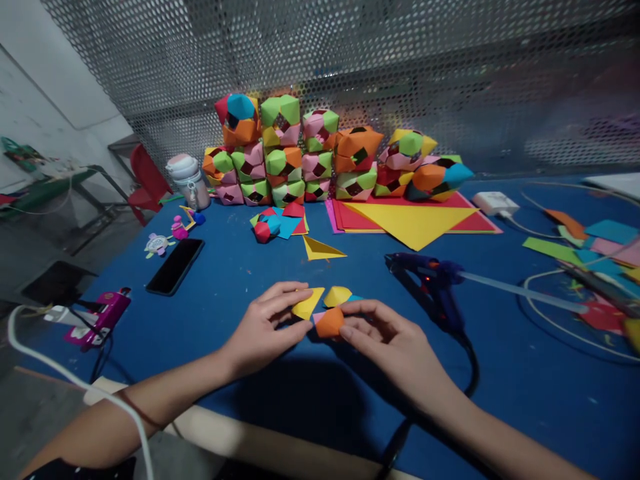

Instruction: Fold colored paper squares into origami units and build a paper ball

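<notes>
The left hand (261,328) grips a yellow folded paper (307,305) at its left side, fingers over the top and thumb low; whether that thumb also touches the neighbouring piece is hard to tell. The right hand (395,343) pinches an orange folded paper (331,324) between thumb and forefinger, its other fingers curled and partly hidden behind. A pink bit (319,319) peeks out at the orange one's left, mostly covered. Just beyond, between the hands, sits a second yellow piece (338,296), and a blue piece (355,299) shows only as a sliver behind the right forefinger. All this is at the near middle of the blue bench (225,287). Right of it lies a dark blue glue gun (440,270), its cable passing out of sight under the right forearm. Leftward, a phone (176,267) shows a dark screen, and plugs partly cover a purple power strip (103,320); marks on the turtle trinket (157,244) are too small to read. Behind, stacked paper balls (283,165) hide one another and part of some red sheets (345,217). Coloured scraps (613,231) are cut off by the right edge.
</notes>
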Tool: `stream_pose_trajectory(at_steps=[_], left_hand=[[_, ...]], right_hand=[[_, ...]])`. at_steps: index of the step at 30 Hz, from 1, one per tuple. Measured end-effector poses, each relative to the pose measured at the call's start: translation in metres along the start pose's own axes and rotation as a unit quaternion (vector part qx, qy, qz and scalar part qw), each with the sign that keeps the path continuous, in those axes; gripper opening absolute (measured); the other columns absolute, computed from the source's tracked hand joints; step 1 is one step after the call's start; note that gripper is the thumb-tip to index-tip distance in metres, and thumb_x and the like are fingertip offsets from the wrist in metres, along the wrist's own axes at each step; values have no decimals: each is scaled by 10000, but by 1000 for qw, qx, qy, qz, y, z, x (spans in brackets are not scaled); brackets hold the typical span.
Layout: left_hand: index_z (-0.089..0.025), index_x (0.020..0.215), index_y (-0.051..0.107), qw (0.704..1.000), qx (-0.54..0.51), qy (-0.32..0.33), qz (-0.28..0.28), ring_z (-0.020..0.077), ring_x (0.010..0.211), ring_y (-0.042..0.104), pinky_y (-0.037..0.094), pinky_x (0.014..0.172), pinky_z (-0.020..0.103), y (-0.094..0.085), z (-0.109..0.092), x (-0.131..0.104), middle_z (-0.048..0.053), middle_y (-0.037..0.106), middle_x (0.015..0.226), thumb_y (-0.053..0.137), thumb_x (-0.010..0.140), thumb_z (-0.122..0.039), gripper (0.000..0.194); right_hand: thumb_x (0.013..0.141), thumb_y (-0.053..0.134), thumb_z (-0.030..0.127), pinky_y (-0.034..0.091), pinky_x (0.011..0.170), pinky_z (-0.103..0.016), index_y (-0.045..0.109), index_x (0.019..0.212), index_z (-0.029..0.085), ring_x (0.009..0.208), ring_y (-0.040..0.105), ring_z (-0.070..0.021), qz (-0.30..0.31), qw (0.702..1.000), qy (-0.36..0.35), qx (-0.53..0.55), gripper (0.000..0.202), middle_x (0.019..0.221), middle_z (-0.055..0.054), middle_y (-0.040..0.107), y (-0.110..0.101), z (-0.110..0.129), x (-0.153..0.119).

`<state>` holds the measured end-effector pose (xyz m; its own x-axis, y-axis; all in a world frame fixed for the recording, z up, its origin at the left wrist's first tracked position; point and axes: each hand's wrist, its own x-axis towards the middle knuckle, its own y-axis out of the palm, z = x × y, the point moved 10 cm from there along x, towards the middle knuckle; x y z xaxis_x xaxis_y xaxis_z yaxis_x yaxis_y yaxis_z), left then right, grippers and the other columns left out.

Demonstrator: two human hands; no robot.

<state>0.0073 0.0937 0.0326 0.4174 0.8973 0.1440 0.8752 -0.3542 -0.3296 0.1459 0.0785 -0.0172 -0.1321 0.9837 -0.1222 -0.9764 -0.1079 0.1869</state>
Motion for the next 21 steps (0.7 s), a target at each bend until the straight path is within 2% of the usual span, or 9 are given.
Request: stream_pose_trajectory(at_steps=[3,8,16,21], left_hand=[[-187,1150,595,997,75,34,2,203,1154,529,485,931,366,1,-6,-1,121,532,1267,559,798,-182,354],[-193,1184,568,974,193,114,-20,210,1180,512,427,1003,417,0,-15,-4,112,550,1271,567,806,-196,378],[-151,1204,540,944,275,177,-38,196,1183,504,445,991,381,4,-22,-9,136,536,1269,424,859,-113,366],[-159,1195,542,928,307,203,-56,201,1159,517,468,963,371,5,-26,-12,132,547,1231,420,867,-120,352]], right_hand=[[660,728,400,551,715,-332,571,886,201,745,693,-212,5,1000,5,-4,339,764,-61,717,2,-2,0],[653,730,422,548,697,-334,567,891,198,743,690,-217,11,1000,11,-6,364,758,-59,713,3,-6,-1],[660,737,401,530,690,-302,570,898,192,716,678,-187,11,1000,19,5,358,751,-44,707,2,-11,0],[675,724,404,520,686,-305,566,907,185,713,671,-185,14,1000,18,-1,356,757,-53,707,4,-12,-2]])
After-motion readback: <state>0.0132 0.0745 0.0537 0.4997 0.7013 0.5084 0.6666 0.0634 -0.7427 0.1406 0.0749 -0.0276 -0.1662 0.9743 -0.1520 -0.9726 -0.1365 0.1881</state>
